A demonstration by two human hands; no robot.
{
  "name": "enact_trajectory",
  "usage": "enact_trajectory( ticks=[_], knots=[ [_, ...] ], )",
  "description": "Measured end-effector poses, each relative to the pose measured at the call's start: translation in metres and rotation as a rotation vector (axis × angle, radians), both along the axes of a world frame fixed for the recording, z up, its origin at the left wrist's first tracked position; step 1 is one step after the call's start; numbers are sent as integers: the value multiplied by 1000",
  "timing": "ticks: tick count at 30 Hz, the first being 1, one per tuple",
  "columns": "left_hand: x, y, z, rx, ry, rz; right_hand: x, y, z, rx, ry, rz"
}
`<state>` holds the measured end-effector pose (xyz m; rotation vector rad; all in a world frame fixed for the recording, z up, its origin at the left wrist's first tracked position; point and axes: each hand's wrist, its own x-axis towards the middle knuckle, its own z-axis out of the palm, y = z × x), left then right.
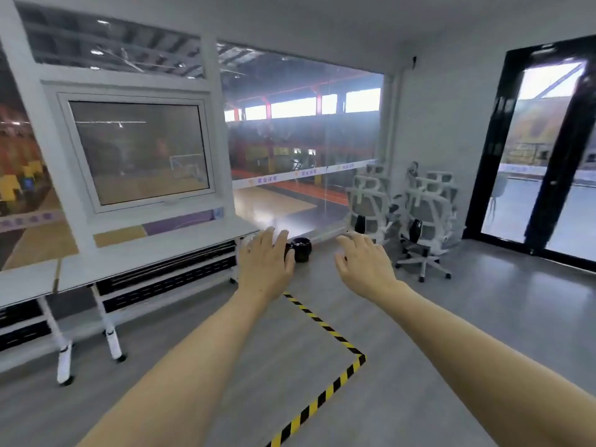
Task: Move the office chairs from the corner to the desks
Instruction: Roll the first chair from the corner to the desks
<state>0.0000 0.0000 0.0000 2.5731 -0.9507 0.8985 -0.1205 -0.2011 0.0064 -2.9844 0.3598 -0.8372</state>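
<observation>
Left hand: the left hand [265,265] is held out in front at the end of a bare forearm, back upward, fingers [269,236] straight and slightly spread; nothing is held.
Right hand: the right hand [363,265] is likewise extended, fingers [346,242] loosely spread and a little bent; nothing is gripped.
Office chairs: two white mesh-backed office chairs, the nearer-window chair [371,204] and the door-side chair [427,217], are seen standing side by side in the far right corner, backs toward the camera, well apart from both hands.
Table: white folding tables [135,253] on castors are ranged along the window wall at left.
Bin: a small black bin [301,248] is seen on the floor beyond the left hand, near the table end.
Floor: a grey floor [483,317] is marked with yellow-and-black hazard tape [325,327] forming a corner between the forearms.
Door: a black-framed glass door [548,156] is seen at right, beside the chairs.
</observation>
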Motion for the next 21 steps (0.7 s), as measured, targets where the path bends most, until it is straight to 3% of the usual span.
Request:
enact_trajectory(
  ticks=[15, 21],
  knots=[
    [225, -384, -29, 69, 80, -300, 157, -343, -48, 103, 27, -318],
    [261, -572, -43, 125, 100, -455, 182, -513, -75, 157, 5, -413]
  ],
)
